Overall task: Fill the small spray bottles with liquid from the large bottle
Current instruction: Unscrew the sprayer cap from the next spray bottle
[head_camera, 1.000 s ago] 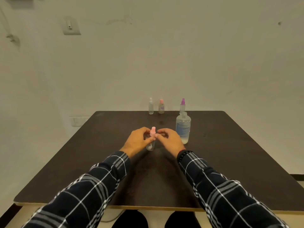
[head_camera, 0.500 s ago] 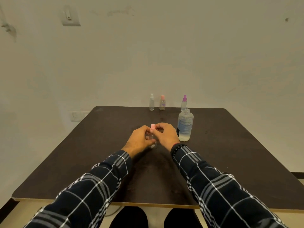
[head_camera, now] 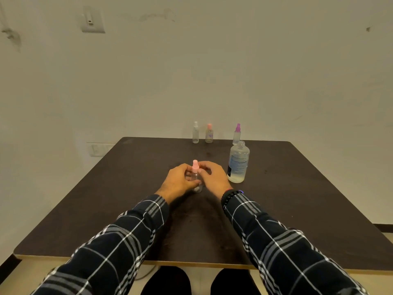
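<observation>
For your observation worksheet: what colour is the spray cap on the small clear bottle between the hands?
Pale pink; the spray cap shows best in head view.

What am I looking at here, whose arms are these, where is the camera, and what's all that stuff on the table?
There is no machine here. These are a person's two bare hands, with arms in checked sleeves. The picture comes from a wide-angle camera worn on the person's head. It looks forward and down, so the arms reach in from the bottom edge.

On the dark table stands a large clear bottle with its neck open and some liquid low down. At the far edge stand three small sprayers: a white-topped bottle, a peach-topped bottle and a purple-topped bottle.

Near the middle, the left hand grips the body of a pink-topped spray bottle, which stands upright. The right hand pinches it near its top. Whether the top is being tightened or loosened, the picture cannot say.
</observation>
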A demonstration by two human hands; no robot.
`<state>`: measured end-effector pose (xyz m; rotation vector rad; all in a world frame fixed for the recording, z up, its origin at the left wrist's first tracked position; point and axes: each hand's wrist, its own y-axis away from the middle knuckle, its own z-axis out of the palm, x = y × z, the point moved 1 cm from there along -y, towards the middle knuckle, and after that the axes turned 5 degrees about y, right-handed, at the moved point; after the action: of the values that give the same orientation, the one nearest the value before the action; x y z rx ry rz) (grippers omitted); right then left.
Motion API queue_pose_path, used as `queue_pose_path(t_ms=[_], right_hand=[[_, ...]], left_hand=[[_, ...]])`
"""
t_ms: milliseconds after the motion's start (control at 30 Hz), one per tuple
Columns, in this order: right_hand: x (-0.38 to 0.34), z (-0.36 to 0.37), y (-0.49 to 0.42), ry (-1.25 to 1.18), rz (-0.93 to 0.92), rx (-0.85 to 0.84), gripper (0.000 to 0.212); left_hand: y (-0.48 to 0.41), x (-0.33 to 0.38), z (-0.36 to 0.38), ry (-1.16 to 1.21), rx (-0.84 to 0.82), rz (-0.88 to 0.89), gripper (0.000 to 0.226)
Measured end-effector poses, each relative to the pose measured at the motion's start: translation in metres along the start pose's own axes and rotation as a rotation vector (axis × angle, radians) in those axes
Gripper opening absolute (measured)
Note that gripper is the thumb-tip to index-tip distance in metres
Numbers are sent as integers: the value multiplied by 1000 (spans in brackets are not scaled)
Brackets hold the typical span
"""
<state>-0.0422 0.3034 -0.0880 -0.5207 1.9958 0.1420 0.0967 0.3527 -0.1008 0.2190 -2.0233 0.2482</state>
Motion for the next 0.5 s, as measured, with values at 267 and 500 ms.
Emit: queue_pose_path(t_ms=[267,500], right_hand=[[3,7,1,-54,76,61,52],[2,-1,5,-57,-22,-10,28]], left_hand=[[-1,1,-1,-47,-24,12,34],[-1,2,0,-21,-10,23,33]])
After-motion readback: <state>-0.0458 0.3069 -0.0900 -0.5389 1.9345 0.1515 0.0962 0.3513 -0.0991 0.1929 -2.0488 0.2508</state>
